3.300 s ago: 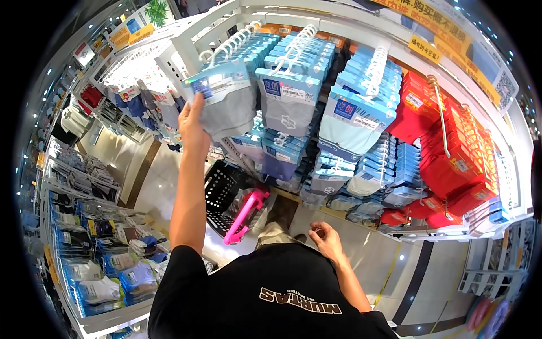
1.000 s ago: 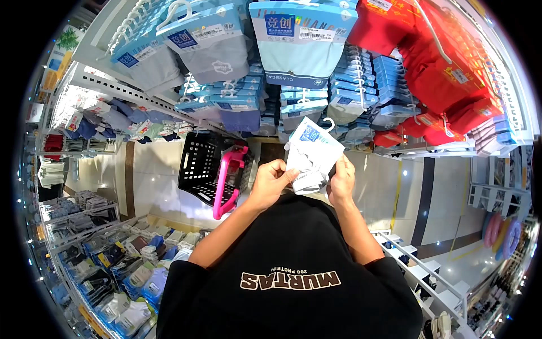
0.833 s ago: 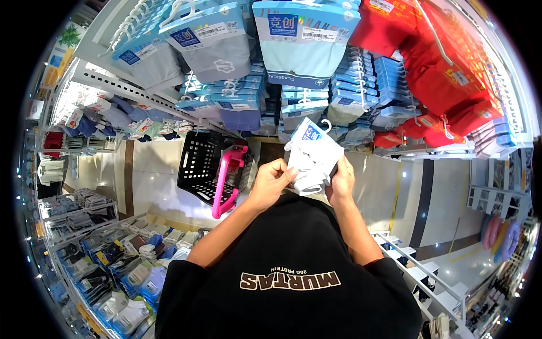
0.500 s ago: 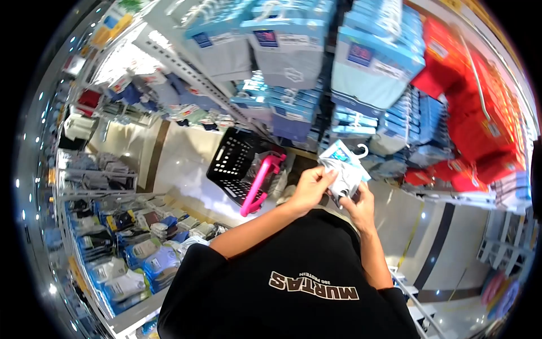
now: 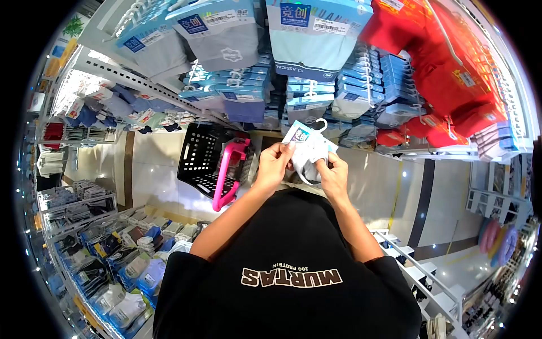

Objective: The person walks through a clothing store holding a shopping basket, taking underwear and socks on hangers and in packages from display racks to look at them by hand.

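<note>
In front of my chest I hold a white underwear-like garment (image 5: 309, 153) on a carded plastic hanger, its hook pointing up and right. My left hand (image 5: 274, 164) pinches the left side of the blue-and-white card and fabric. On the right, my right hand (image 5: 334, 176) grips the cloth with thumb and fingers. The fabric's lower edge hangs in a loop between the hands. Its exact kind is too small to tell.
A black shopping basket (image 5: 206, 161) with a pink handle (image 5: 228, 175) stands on the floor at left. Ahead hang blue-carded garment packs (image 5: 316, 42) and red packs (image 5: 451, 73). A bin of packaged socks (image 5: 127, 271) lies at lower left, a white rack (image 5: 418, 265) at lower right.
The view has shifted, so the shelves, basket and hands appear further left. The garment is spread wider between my hands, its lower edge now a hanging loop. Both hands keep their grip.
</note>
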{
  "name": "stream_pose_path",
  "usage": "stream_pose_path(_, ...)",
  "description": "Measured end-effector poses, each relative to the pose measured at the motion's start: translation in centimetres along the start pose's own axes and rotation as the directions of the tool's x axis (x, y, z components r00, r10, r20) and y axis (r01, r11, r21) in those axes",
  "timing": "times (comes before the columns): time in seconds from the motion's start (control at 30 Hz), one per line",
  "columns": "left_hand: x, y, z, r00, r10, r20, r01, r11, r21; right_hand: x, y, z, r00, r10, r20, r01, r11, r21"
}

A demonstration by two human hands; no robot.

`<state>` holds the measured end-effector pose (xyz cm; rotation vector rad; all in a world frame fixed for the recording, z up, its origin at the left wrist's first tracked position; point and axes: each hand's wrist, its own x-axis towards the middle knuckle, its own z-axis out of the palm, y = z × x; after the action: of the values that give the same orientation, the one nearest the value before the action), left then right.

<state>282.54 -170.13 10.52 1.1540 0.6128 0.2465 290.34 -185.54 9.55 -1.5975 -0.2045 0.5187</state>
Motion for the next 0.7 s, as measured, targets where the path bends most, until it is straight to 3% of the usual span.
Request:
stream_pose_path(0.1,-0.6,0.5,0.9,1.0,0.019,0.011,-0.02,0.996,0.09,0.4,1.4,-0.6,0.997,0.064,-0.047,-0.063,0.998,0.017)
stream_pose_path(0.17,-1.1,-0.7,1.0,0.971,0.195,0.136,-0.223,0.943,0.245,0.4,2.1,-1.1,0.994,0.097,-0.058,-0.094,0.994,0.048)
stream_pose_path(0.23,-2.4,0.3,2.1,0.971,0.137,0.197,-0.223,0.812,0.539,0.0,0.5,-1.2,0.988,0.149,-0.047,-0.143,0.983,0.115)
stream_pose_path(0.27,-2.7,1.0,2.8,0.969,0.145,0.2,-0.239,0.761,0.603,0.1,0.7,-1.1,0.995,0.045,-0.094,-0.043,0.999,0.015)
stream_pose_path(0.37,-1.7,0.6,3.2,0.977,0.033,0.212,-0.122,0.9,0.418,-0.1,-0.9,-0.7,0.976,-0.19,-0.109,0.173,0.974,-0.148)
stream_pose_path(0.5,-1.1,0.0,2.8,0.964,0.107,0.245,-0.197,0.903,0.381,0.3,-0.8,-0.7,0.95,-0.289,-0.12,0.269,0.95,-0.156)
stream_pose_path(0.6,-0.5,-0.3,1.9,0.978,0.114,0.177,-0.187,0.853,0.488,0.6,-0.4,-1.5,0.985,-0.154,-0.082,0.138,0.974,-0.18)
stream_pose_path(0.7,-0.7,0.4,2.0,0.986,0.121,0.11,-0.16,0.858,0.488,1.8,1.5,-1.9,0.98,-0.122,-0.155,0.118,0.992,-0.033)
